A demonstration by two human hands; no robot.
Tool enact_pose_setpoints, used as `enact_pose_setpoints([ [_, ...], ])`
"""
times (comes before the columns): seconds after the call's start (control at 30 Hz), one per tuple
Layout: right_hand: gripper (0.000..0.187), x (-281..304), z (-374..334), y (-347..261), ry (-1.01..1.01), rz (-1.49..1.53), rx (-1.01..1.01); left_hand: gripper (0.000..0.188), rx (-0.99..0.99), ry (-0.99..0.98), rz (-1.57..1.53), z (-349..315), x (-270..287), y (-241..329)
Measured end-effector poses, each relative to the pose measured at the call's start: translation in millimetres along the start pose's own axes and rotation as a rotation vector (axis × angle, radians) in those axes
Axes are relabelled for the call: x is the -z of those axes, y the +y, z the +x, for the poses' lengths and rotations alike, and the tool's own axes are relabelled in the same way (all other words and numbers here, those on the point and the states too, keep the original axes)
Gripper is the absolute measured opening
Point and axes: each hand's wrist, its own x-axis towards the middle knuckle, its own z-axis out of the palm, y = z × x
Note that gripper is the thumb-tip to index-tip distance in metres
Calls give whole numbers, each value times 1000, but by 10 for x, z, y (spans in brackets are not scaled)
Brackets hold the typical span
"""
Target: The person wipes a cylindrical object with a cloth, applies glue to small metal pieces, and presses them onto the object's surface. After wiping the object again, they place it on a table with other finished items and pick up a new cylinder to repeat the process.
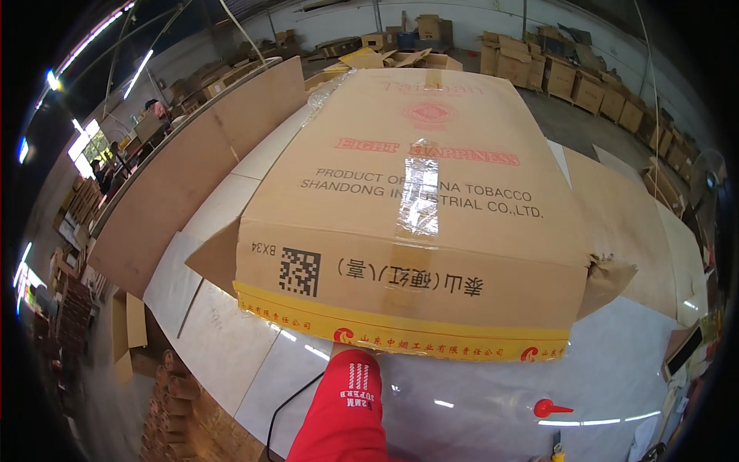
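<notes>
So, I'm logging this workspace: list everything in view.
Large box: one, brown, centre
Printed tape: one, yellow, box's near edge
Table: one, grey, beneath box
Board: one, brown, left
Spout: one, red, table's right
Tool: one, yellow-black, lower right
Cord: one, black, table's near edge
Rolls: several, brown, lower left
Background boxes: many, brown, back and right
Lights: several, white, upper left
Sleeve: one, red, lower middle; hand hidden

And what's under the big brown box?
The box sits over a pale tabletop; a red sleeve reaches its front edge. The hand and anything deeper are covered.
</notes>
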Motion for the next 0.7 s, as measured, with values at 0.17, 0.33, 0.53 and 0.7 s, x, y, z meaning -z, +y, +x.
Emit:
enact_pose_setpoints([
  [0.17,21,62,29,-86,-41,-25,-45,48,22,10,-31,-56,-21,-17],
  [0.33,22,-6,53,-25,0,42,-49,49,43,14,-103,-23,-21,26],
  [0.53,20,-72,35,76,25,103,-9,50,127,-39,-365,363,-346,127],
  [0.7,19,-90,12,99,20,129,6,51,219,-73,-539,782,-759,175],
])
